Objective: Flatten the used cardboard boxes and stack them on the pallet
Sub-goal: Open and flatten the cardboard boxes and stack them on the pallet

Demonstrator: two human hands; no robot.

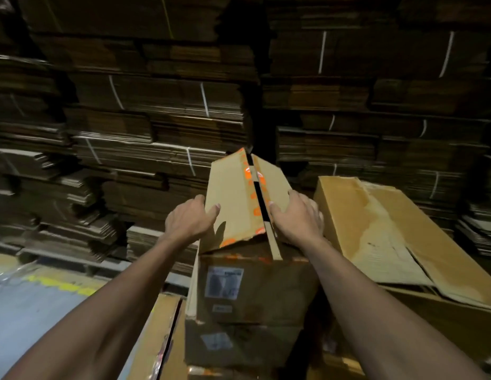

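— Where's the box you're working on?

— Right in front of me: the orange-taped box (247,204) stands up on end on the pile, above another carton with a white label (224,282). Its top flaps are slit along the tape, with a dark gap down the seam.

— And your hands?

— My left hand (189,218) is on the left edge, thumb over the flap face, fingers curled round behind, so it grips the board. My right hand (296,215) lies on the right flap with fingers spread, fairly straight, and the thumb at the seam; that one presses rather than clutches.

— How will it handle?

— Light, I'd guess, being empty corrugated board. Stiff across the panels, weak at the creases and torn edges. The tape looks slick, so I'd keep hold of bare board near the corners and push opposite corners together to collapse it.

— Anything beside it?

— A flattened sheet (376,229) lies just to my right, and strapped bundles (156,100) are stacked behind.
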